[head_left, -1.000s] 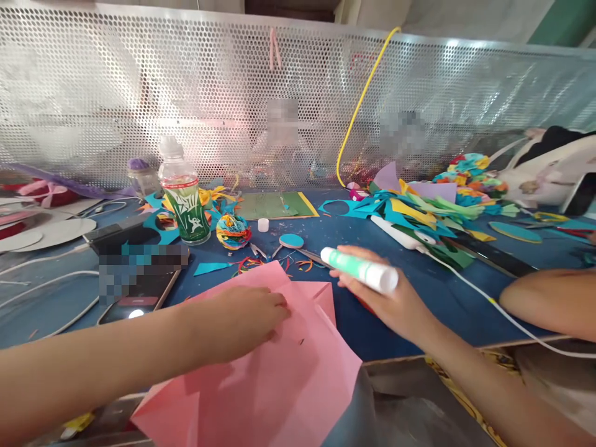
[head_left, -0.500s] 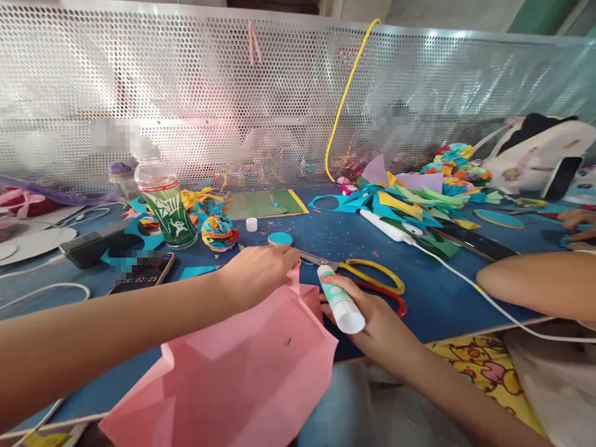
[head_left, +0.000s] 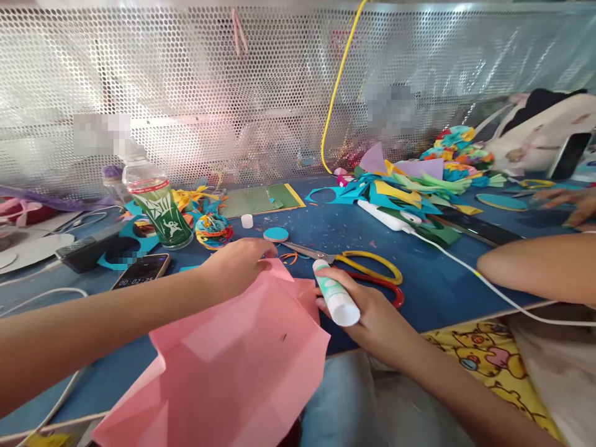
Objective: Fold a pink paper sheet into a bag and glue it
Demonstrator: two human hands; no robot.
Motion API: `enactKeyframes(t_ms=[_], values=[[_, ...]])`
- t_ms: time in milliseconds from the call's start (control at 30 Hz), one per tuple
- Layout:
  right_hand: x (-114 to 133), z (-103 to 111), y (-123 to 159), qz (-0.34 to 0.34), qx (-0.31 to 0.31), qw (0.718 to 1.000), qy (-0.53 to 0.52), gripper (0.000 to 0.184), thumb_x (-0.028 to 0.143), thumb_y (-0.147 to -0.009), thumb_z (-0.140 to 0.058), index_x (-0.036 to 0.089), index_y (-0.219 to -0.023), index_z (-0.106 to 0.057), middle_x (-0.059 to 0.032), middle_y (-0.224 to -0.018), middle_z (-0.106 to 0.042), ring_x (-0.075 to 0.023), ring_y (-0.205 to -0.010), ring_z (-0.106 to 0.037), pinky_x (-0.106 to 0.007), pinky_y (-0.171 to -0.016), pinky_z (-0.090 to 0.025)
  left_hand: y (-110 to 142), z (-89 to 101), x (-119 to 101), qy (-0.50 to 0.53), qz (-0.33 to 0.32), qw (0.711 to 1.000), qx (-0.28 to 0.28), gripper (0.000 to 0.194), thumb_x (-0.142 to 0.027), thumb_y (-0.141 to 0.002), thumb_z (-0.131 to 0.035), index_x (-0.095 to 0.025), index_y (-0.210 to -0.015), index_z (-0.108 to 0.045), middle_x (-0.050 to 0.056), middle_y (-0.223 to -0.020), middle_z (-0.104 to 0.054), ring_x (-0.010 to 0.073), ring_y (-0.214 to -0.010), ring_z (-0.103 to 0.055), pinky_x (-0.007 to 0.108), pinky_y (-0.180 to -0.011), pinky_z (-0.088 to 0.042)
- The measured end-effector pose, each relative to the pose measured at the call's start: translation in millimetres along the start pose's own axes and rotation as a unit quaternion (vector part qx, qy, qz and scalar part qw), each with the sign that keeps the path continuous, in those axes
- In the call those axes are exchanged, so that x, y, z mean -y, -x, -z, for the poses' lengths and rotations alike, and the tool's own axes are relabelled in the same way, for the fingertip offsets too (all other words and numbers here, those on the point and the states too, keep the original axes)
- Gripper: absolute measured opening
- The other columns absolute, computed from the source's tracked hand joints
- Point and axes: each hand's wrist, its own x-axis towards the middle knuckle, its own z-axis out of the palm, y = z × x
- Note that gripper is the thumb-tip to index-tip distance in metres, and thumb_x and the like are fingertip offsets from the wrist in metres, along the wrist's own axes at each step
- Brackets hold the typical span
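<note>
A creased sheet of pink paper (head_left: 233,366) hangs partly over the table's front edge. My left hand (head_left: 242,264) pinches its far edge between thumb and fingers. In my right hand (head_left: 363,304) is a white and green glue stick (head_left: 338,293), tilted, its white base toward me; some fingers reach the paper's right edge. Just beyond my right hand lie scissors (head_left: 372,267) with one yellow and one red handle. A small white cap (head_left: 246,221) and a round blue-topped disc (head_left: 275,234) sit past my left hand.
Left are a bottle (head_left: 158,208), a ball of coloured strips (head_left: 214,231) and a phone (head_left: 142,271). Right are a paper scrap pile (head_left: 405,189), a white corded device (head_left: 386,217) and another person's arm (head_left: 540,270). A perforated metal screen (head_left: 209,93) stands behind.
My left hand moved from the paper's middle to its far edge and lifted it. My right hand lowered the glue stick beside the paper, uncovering the scissors. The view shifted.
</note>
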Motion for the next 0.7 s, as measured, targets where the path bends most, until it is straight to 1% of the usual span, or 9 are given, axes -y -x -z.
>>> enactKeyframes(t_ms=[33, 100, 167, 233, 300, 433, 500, 567, 700], values=[[0, 0, 0, 0.001, 0.001, 1.000, 0.002, 0.046, 0.019, -0.079, -0.048, 0.025, -0.124, -0.043, -0.0063, -0.109, -0.065, -0.0245, -0.097, -0.062, -0.035, -0.078, -0.048, -2, 1.5, 3, 0.015, -0.006, 1.000, 0.022, 0.026, -0.025, -0.089, -0.038, -0.021, -0.106, -0.058, 0.004, -0.098, -0.063, 0.0190, -0.090, -0.059, 0.030, -0.074, -0.044], [-1, 0, 0, 0.005, 0.003, 1.000, 0.003, 0.047, 0.018, -0.078, -0.049, 0.026, -0.124, -0.043, -0.0061, -0.112, -0.063, -0.0240, -0.098, -0.061, -0.034, -0.079, -0.048, -8, 4.0, 5, 0.024, -0.043, 0.998, 0.041, 0.026, -0.024, -0.089, -0.037, -0.022, -0.097, -0.062, 0.003, -0.094, -0.065, 0.0178, -0.088, -0.059, 0.028, -0.073, -0.043], [-1, -1, 0, 0.009, 0.002, 1.000, 0.000, 0.047, 0.017, -0.078, -0.050, 0.027, -0.124, -0.042, -0.0061, -0.115, -0.062, -0.0232, -0.099, -0.061, -0.034, -0.080, -0.047, -14, 6.3, 3, 0.017, -0.105, 0.993, 0.049, 0.026, -0.021, -0.088, -0.038, -0.022, -0.096, -0.063, 0.002, -0.098, -0.064, 0.0172, -0.092, -0.058, 0.027, -0.076, -0.041], [-1, -2, 0, 0.009, -0.002, 1.000, -0.005, 0.047, 0.019, -0.079, -0.050, 0.027, -0.124, -0.041, -0.0063, -0.117, -0.061, -0.0226, -0.102, -0.060, -0.033, -0.081, -0.047, -20, 8.5, -3, 0.002, -0.157, 0.985, 0.075, 0.027, -0.016, -0.086, -0.039, -0.022, -0.096, -0.063, 0.001, -0.098, -0.064, 0.0162, -0.094, -0.057, 0.025, -0.075, -0.040], [-1, -2, 0, 0.010, -0.007, 1.000, -0.008, 0.045, 0.022, -0.080, -0.050, 0.027, -0.124, -0.042, -0.0065, -0.119, -0.060, -0.0225, -0.104, -0.059, -0.033, -0.082, -0.047, -26, 10.4, -9, -0.029, -0.183, 0.977, 0.100, 0.027, -0.013, -0.084, -0.041, -0.022, -0.092, -0.064, 0.001, -0.094, -0.065, 0.0155, -0.091, -0.058, 0.024, -0.070, -0.039], [-2, -2, -1, 0.006, -0.004, 1.000, -0.014, 0.044, 0.022, -0.080, -0.050, 0.026, -0.124, -0.042, -0.0067, -0.113, -0.062, -0.0226, -0.099, -0.061, -0.033, -0.078, -0.048, -40, 13.1, -24, -0.129, -0.235, 0.958, 0.107, 0.021, -0.013, -0.080, -0.048, -0.022, -0.080, -0.067, 0.001, -0.078, -0.066, 0.0161, -0.079, -0.058, 0.025, -0.064, -0.036], [-2, -1, -1, 0.003, -0.007, 1.000, -0.013, 0.045, 0.020, -0.080, -0.050, 0.026, -0.123, -0.042, -0.0064, -0.110, -0.063, -0.0220, -0.093, -0.063, -0.031, -0.074, -0.048, -47, 14.8, -32, -0.163, -0.245, 0.947, 0.127, 0.016, -0.016, -0.078, -0.054, -0.023, -0.079, -0.068, 0.001, -0.072, -0.065, 0.0166, -0.074, -0.058, 0.026, -0.061, -0.035], [-1, 0, -1, 0.001, -0.015, 1.000, -0.014, 0.043, 0.022, -0.081, -0.049, 0.025, -0.123, -0.043, -0.0062, -0.106, -0.064, -0.0217, -0.089, -0.064, -0.031, -0.071, -0.048, -54, 16.9, -40, -0.188, -0.229, 0.941, 0.163, 0.012, -0.020, -0.075, -0.059, -0.023, -0.082, -0.068, 0.002, -0.073, -0.065, 0.0176, -0.071, -0.058, 0.026, -0.057, -0.035], [0, 1, -1, -0.018, -0.025, 1.000, -0.004, 0.037, 0.029, -0.083, -0.048, 0.022, -0.119, -0.044, -0.0042, -0.085, -0.068, -0.0235, -0.085, -0.065, -0.030, -0.068, -0.048, -65, 17.8, -51, -0.198, -0.195, 0.936, 0.215, 0.019, -0.026, -0.071, -0.064, -0.022, -0.089, -0.068, 0.005, -0.080, -0.066, 0.0197, -0.068, -0.058, 0.026, -0.054, -0.037]])
